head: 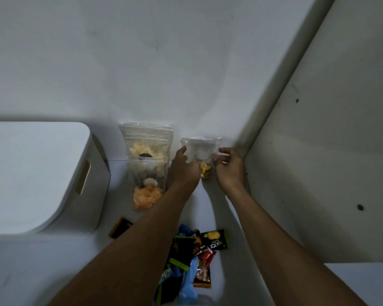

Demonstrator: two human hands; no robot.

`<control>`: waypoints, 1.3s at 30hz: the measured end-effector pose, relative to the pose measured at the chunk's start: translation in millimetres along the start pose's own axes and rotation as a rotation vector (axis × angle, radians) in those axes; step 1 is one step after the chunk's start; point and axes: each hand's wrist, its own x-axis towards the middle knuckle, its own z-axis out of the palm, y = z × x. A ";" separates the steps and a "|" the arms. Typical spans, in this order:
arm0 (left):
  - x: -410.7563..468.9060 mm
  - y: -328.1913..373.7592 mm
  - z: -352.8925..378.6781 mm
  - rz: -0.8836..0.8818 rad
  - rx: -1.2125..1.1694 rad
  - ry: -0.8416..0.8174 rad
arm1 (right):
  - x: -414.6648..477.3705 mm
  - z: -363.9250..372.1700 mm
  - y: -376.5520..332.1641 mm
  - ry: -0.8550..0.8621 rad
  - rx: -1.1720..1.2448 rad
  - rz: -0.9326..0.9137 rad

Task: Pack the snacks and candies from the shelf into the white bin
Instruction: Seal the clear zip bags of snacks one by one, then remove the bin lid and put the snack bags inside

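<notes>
A small clear zip bag of yellow snacks [201, 152] leans against the back wall of the shelf. My left hand [184, 167] grips its left side and my right hand [229, 166] closes on its right edge. To the left stand a taller clear bag with yellow chips [146, 142] and, in front of it, a clear bag of orange snacks [146, 191]. The white bin [42, 173] sits at the far left with a slot handle facing me. Near me lies a heap of wrapped snacks and candies [190, 259].
A small black and orange packet [120, 227] lies alone on the white shelf floor [208, 206] beside the bin. The shelf's side wall [318, 151] rises close on the right. The back wall is right behind the bags.
</notes>
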 end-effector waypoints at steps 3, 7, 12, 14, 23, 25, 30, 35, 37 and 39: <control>-0.2 2.5 0.9 0.003 0.017 -0.037 | -2.1 -1.2 -0.8 -0.014 0.017 0.020; -0.7 1.5 0.4 -0.004 0.048 -0.066 | -3.6 -5.7 -6.1 -0.056 0.024 0.026; -8.8 5.2 -3.0 -0.055 0.038 -0.093 | -8.5 -14.0 -16.0 -0.142 -0.026 0.004; -16.9 7.4 -4.8 -0.044 0.049 -0.103 | -11.3 -17.3 -18.3 -0.137 -0.044 0.001; -69.9 26.9 -56.7 0.173 0.199 -0.127 | -56.6 -37.3 -62.4 -0.119 -0.219 -0.157; -83.0 39.1 -84.3 0.258 0.242 -0.075 | -71.5 -38.7 -83.1 -0.124 -0.294 -0.216; -99.7 59.4 -182.6 0.443 0.388 0.031 | -119.3 -22.2 -144.4 -0.161 -0.416 -0.311; -95.0 51.6 -291.8 0.522 0.551 0.116 | -170.7 24.6 -189.7 -0.194 -0.484 -0.347; -85.7 40.2 -331.8 0.513 0.599 0.135 | -188.7 51.5 -201.0 -0.208 -0.505 -0.355; -74.0 25.1 -368.9 0.495 0.646 0.148 | -205.1 81.5 -208.2 -0.218 -0.516 -0.364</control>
